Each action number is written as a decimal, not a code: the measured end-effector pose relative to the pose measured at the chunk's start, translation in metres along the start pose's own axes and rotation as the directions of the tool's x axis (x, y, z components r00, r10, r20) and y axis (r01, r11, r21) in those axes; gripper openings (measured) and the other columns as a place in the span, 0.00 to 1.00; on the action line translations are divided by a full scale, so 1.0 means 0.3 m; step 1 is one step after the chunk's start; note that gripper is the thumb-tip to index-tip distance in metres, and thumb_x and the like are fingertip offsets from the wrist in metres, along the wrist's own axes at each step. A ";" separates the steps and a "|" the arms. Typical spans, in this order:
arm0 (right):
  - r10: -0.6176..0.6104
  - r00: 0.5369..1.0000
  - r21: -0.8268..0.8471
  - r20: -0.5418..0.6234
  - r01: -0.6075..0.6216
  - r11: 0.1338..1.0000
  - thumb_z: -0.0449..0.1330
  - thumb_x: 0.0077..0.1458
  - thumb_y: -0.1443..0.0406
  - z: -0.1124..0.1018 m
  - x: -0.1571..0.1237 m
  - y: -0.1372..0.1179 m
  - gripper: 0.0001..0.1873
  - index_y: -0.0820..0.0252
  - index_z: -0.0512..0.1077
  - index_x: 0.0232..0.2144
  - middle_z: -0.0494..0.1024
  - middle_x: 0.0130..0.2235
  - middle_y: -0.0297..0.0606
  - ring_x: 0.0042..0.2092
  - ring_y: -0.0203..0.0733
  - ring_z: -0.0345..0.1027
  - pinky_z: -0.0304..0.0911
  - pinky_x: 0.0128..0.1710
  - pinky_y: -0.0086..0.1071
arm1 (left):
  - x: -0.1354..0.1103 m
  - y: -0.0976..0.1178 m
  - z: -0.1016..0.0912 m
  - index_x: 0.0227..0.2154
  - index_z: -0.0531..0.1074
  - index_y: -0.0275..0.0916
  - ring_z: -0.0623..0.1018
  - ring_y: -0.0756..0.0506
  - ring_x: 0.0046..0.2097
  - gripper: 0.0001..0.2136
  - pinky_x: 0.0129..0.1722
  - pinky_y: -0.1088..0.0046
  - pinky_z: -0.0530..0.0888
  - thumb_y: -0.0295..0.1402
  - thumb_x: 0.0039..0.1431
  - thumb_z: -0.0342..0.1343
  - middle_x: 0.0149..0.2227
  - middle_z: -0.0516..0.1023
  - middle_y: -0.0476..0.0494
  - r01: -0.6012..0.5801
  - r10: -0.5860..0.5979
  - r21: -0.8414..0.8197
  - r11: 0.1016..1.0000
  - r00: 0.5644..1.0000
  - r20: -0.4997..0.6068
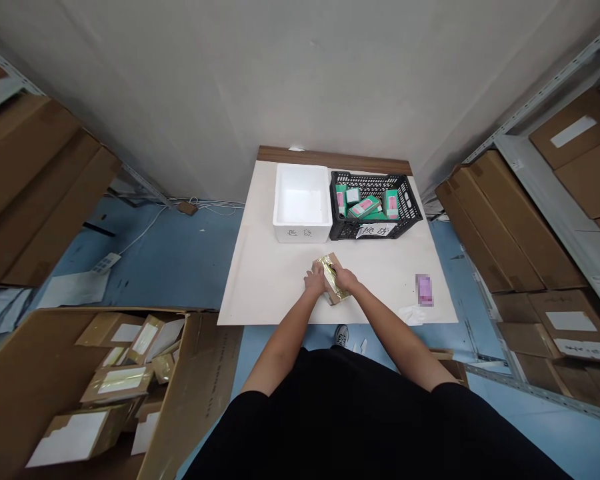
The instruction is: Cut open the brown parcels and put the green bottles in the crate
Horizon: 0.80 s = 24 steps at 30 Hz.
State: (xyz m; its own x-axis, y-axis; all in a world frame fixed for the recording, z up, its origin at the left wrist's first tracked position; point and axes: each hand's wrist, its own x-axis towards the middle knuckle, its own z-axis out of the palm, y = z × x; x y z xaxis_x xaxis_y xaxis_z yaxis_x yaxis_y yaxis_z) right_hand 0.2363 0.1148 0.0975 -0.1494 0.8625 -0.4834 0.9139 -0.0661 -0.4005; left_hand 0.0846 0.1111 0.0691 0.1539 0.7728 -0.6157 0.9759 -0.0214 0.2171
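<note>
A small cardboard box (336, 295) wrapped in shiny yellowish tape lies on the white table (260, 280), turned slightly askew. My left hand (315, 277) grips its left side, fingers over the edge and top. On the right part of the box, my right hand (345, 279) is closed, with a small dark item at its fingertips that is too small to name. Beyond the box stand a white foam box (303, 232) with nothing visible inside and a black plastic crate (344, 230) holding several green and pink boxes (364, 207).
A large open carton (173, 373) with several taped parcels (120, 380) stands at the lower left. A blurred purple item (424, 291) and crumpled clear plastic (412, 315) lie at the table's right. Shelves with cartons (520, 220) flank both sides; a power strip (106, 263) lies on the floor.
</note>
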 end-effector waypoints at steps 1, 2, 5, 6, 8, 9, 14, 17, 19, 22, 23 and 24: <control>0.033 0.999 -0.030 0.035 -0.032 0.999 0.65 0.60 0.65 -0.002 -0.005 -0.002 0.39 0.52 0.64 0.72 0.83 0.56 0.50 0.52 0.59 0.80 0.69 0.48 0.41 | -0.001 0.000 -0.002 0.78 0.40 0.53 0.65 0.27 0.70 0.56 0.61 0.52 0.73 0.49 0.54 0.69 0.81 0.33 0.41 -0.001 0.001 -0.001 1.000 1.000 0.005; 0.069 0.995 -0.065 0.071 -0.065 0.996 0.66 0.60 0.65 -0.004 -0.010 -0.003 0.40 0.52 0.63 0.72 0.82 0.56 0.51 0.54 0.60 0.79 0.69 0.48 0.41 | -0.002 -0.001 -0.003 0.78 0.40 0.53 0.65 0.27 0.69 0.56 0.61 0.52 0.73 0.48 0.54 0.69 0.81 0.32 0.41 -0.003 0.003 -0.004 1.000 1.000 0.009; 0.101 0.988 -0.089 0.114 -0.091 0.992 0.69 0.57 0.64 -0.004 -0.028 0.005 0.39 0.52 0.67 0.70 0.82 0.56 0.52 0.54 0.61 0.79 0.70 0.46 0.41 | -0.003 -0.004 -0.006 0.79 0.39 0.53 0.66 0.28 0.69 0.56 0.62 0.52 0.73 0.48 0.54 0.68 0.81 0.31 0.42 -0.007 0.008 -0.024 1.000 1.000 0.012; 0.093 0.989 -0.066 0.112 -0.086 0.994 0.70 0.56 0.63 0.000 -0.035 0.013 0.39 0.52 0.68 0.68 0.83 0.54 0.51 0.53 0.60 0.79 0.70 0.46 0.41 | -0.003 -0.006 -0.006 0.79 0.38 0.53 0.66 0.28 0.69 0.57 0.62 0.52 0.73 0.48 0.54 0.68 0.82 0.31 0.43 -0.008 0.008 -0.029 1.000 1.000 0.011; 0.057 0.994 -0.005 0.089 -0.056 0.998 0.72 0.54 0.60 0.011 -0.053 0.032 0.39 0.50 0.69 0.67 0.84 0.52 0.48 0.51 0.58 0.80 0.71 0.46 0.40 | -0.004 -0.010 -0.006 0.79 0.37 0.54 0.66 0.28 0.69 0.57 0.61 0.53 0.73 0.49 0.54 0.68 0.82 0.31 0.45 -0.008 0.008 -0.035 0.999 1.000 0.009; 0.040 0.996 0.021 0.074 -0.042 0.999 0.73 0.54 0.58 0.017 -0.064 0.044 0.40 0.49 0.69 0.67 0.84 0.51 0.47 0.51 0.58 0.80 0.71 0.46 0.41 | -0.005 -0.012 -0.005 0.79 0.37 0.54 0.66 0.28 0.69 0.57 0.61 0.53 0.74 0.49 0.54 0.67 0.82 0.31 0.46 -0.007 0.008 -0.038 0.999 1.000 0.008; 0.085 0.991 0.034 0.104 -0.089 0.995 0.69 0.57 0.57 0.040 -0.147 0.102 0.33 0.51 0.72 0.65 0.84 0.49 0.49 0.50 0.61 0.80 0.72 0.45 0.43 | -0.008 -0.018 -0.004 0.78 0.36 0.56 0.67 0.29 0.68 0.57 0.60 0.54 0.75 0.51 0.54 0.67 0.82 0.31 0.46 0.002 -0.001 -0.046 0.999 1.000 0.011; 0.137 0.976 -0.008 0.167 -0.138 0.990 0.68 0.57 0.62 0.055 -0.208 0.128 0.32 0.52 0.73 0.64 0.83 0.50 0.52 0.50 0.62 0.80 0.72 0.42 0.44 | -0.007 -0.017 -0.003 0.78 0.35 0.56 0.67 0.28 0.68 0.57 0.60 0.53 0.75 0.51 0.54 0.68 0.82 0.31 0.46 0.009 -0.009 -0.035 0.999 1.000 0.005; 0.142 0.976 -0.015 0.168 -0.142 0.990 0.67 0.55 0.64 0.070 -0.249 0.142 0.34 0.51 0.73 0.64 0.83 0.50 0.52 0.50 0.62 0.80 0.72 0.42 0.44 | -0.005 -0.016 0.000 0.78 0.35 0.57 0.67 0.28 0.68 0.57 0.60 0.52 0.75 0.52 0.55 0.67 0.82 0.32 0.46 0.013 -0.013 -0.024 1.000 1.000 0.001; 0.126 0.979 -0.019 0.161 -0.124 0.992 0.66 0.54 0.66 0.080 -0.305 0.172 0.36 0.50 0.72 0.65 0.83 0.50 0.52 0.49 0.62 0.79 0.71 0.42 0.44 | -0.001 -0.020 0.006 0.78 0.36 0.58 0.66 0.27 0.69 0.55 0.60 0.51 0.74 0.54 0.56 0.66 0.82 0.33 0.46 0.015 -0.015 -0.006 1.000 1.000 -0.003; 0.118 0.979 -0.020 0.168 -0.116 0.993 0.66 0.53 0.67 0.074 -0.322 0.188 0.36 0.49 0.72 0.65 0.83 0.50 0.52 0.48 0.61 0.79 0.71 0.42 0.44 | 0.000 -0.024 0.008 0.78 0.37 0.58 0.66 0.27 0.69 0.55 0.60 0.51 0.74 0.54 0.56 0.66 0.82 0.33 0.46 0.011 -0.011 -0.004 1.000 1.000 -0.008; 0.110 0.978 -0.018 0.175 -0.109 0.994 0.65 0.53 0.67 0.063 -0.336 0.207 0.36 0.49 0.72 0.65 0.83 0.49 0.51 0.47 0.61 0.79 0.71 0.41 0.44 | 0.001 -0.029 0.010 0.78 0.38 0.58 0.66 0.27 0.69 0.54 0.60 0.52 0.75 0.54 0.56 0.66 0.82 0.34 0.46 0.001 -0.001 -0.005 1.000 1.000 -0.017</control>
State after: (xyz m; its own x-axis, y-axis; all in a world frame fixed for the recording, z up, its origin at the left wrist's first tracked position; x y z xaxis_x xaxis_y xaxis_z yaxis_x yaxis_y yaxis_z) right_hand 0.3009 0.0142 0.1066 -0.1116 0.7487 -0.6534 0.9314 -0.1505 -0.3315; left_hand 0.0766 0.1097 0.0648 0.1501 0.7833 -0.6033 0.9753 -0.0174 0.2202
